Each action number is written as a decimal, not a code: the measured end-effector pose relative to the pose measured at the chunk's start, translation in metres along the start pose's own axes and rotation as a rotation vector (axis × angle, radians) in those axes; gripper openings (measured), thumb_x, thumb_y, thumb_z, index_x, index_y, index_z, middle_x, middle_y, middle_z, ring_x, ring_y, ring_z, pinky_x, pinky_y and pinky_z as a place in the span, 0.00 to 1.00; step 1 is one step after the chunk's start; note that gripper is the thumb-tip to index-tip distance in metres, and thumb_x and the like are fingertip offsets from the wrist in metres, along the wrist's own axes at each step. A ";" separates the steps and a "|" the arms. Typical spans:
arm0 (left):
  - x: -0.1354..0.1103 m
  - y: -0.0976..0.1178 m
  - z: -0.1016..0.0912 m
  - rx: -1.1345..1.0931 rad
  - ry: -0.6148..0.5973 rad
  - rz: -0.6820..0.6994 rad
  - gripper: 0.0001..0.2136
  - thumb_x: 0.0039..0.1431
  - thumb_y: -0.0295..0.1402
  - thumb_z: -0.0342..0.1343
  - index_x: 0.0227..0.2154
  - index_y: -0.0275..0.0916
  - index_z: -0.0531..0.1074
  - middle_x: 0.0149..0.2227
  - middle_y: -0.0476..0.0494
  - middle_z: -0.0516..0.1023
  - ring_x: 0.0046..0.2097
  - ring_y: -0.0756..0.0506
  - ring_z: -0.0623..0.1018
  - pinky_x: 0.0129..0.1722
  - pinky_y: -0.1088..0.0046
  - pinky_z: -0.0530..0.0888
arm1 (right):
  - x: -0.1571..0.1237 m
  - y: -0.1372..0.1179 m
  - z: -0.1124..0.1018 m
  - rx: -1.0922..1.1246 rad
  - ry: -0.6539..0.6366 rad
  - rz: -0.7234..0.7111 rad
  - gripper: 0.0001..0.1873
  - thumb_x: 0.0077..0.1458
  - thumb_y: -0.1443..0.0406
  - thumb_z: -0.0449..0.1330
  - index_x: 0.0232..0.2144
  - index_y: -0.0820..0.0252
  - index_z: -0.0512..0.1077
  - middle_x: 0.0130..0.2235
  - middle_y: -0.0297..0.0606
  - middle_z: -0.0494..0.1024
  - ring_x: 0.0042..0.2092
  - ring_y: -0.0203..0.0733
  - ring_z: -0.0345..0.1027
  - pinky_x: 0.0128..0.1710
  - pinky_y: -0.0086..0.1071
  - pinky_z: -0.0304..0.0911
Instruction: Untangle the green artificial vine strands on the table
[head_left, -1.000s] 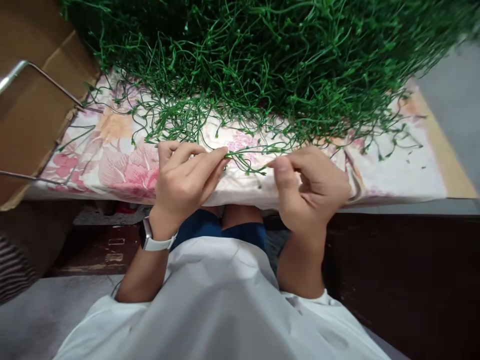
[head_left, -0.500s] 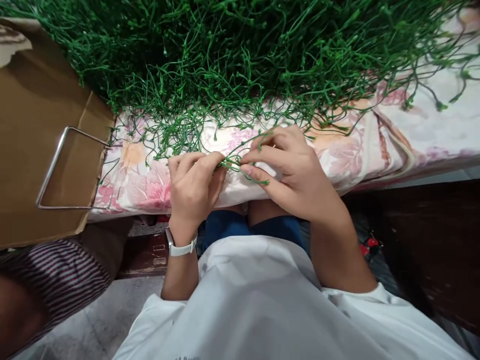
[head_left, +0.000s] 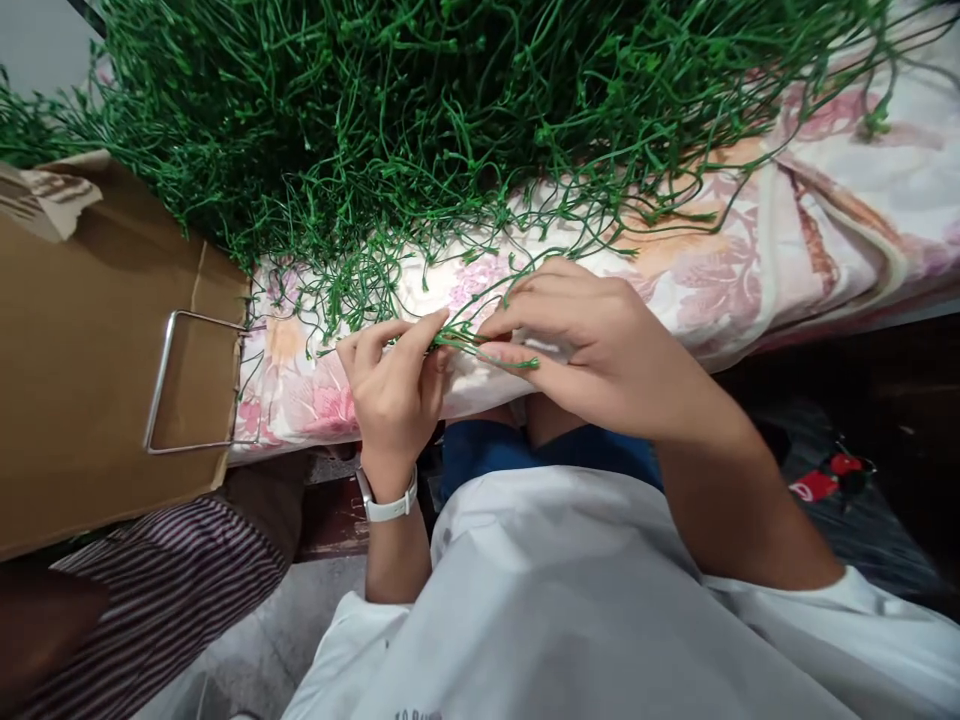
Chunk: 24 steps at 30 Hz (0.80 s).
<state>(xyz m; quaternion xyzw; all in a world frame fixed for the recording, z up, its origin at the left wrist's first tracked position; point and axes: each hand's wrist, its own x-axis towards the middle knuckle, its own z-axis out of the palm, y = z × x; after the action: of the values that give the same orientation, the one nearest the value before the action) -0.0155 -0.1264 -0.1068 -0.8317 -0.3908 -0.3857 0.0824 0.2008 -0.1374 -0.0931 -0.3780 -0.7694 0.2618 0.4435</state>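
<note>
My left hand (head_left: 395, 385) pinches a few thin green plastic stems (head_left: 461, 343) between thumb and fingers, just over the front edge of the cloth. On the other side, my right hand (head_left: 570, 335) has its thumb and forefinger closed on the same stems, and one stem tip sticks out across the thumb. The exact hold of the right fingertips is partly hidden. Beyond both hands rises a big tangled heap of green artificial stems (head_left: 450, 110) with small budded tips. Loose stems (head_left: 360, 285) from it lie close to my left fingers.
A floral cloth (head_left: 690, 270) covers the surface under the heap. At the left stands a cardboard box (head_left: 112, 350) with a bent metal wire frame (head_left: 159, 385) against it. Another person's striped clothing (head_left: 187, 570) is below the box. A red item (head_left: 817, 485) lies low at right.
The view has shifted, so the box and wire frame appear farther right and lower. My right fingers have drawn closer together on the stems; my left hand keeps its pinch.
</note>
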 end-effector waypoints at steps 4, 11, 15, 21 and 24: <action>0.000 0.001 0.000 -0.005 -0.003 -0.007 0.10 0.71 0.37 0.55 0.48 0.41 0.79 0.38 0.44 0.84 0.43 0.44 0.79 0.49 0.64 0.66 | -0.001 -0.002 -0.004 0.086 0.045 0.026 0.10 0.66 0.63 0.60 0.32 0.56 0.77 0.33 0.35 0.79 0.38 0.41 0.70 0.43 0.36 0.62; 0.002 0.001 -0.002 0.003 -0.010 0.024 0.11 0.73 0.33 0.52 0.49 0.41 0.78 0.35 0.44 0.85 0.43 0.44 0.81 0.49 0.62 0.65 | 0.004 0.008 -0.023 0.130 -0.187 -0.007 0.08 0.58 0.72 0.62 0.29 0.57 0.77 0.35 0.36 0.77 0.41 0.42 0.69 0.44 0.36 0.61; 0.002 0.002 -0.002 0.005 -0.005 0.035 0.07 0.69 0.29 0.55 0.39 0.41 0.79 0.33 0.46 0.85 0.45 0.43 0.82 0.48 0.61 0.65 | 0.008 0.012 -0.030 0.145 -0.293 -0.034 0.13 0.62 0.68 0.60 0.25 0.56 0.72 0.30 0.35 0.75 0.39 0.42 0.67 0.44 0.36 0.60; 0.002 0.003 -0.002 0.023 0.011 0.030 0.07 0.65 0.24 0.56 0.34 0.42 0.76 0.30 0.49 0.83 0.41 0.43 0.82 0.46 0.60 0.64 | 0.009 0.012 -0.032 0.251 -0.217 0.045 0.14 0.62 0.66 0.60 0.23 0.56 0.68 0.27 0.33 0.71 0.32 0.38 0.63 0.36 0.34 0.59; 0.003 0.003 -0.003 0.018 0.008 0.034 0.09 0.62 0.22 0.55 0.33 0.43 0.75 0.28 0.50 0.83 0.40 0.43 0.82 0.46 0.59 0.64 | 0.007 0.012 -0.031 0.275 -0.200 0.025 0.11 0.59 0.71 0.60 0.24 0.57 0.68 0.26 0.31 0.70 0.32 0.36 0.62 0.35 0.32 0.59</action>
<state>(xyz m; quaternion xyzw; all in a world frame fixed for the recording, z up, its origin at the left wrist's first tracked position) -0.0134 -0.1281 -0.1020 -0.8358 -0.3797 -0.3842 0.0980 0.2298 -0.1228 -0.0840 -0.2952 -0.7618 0.4064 0.4092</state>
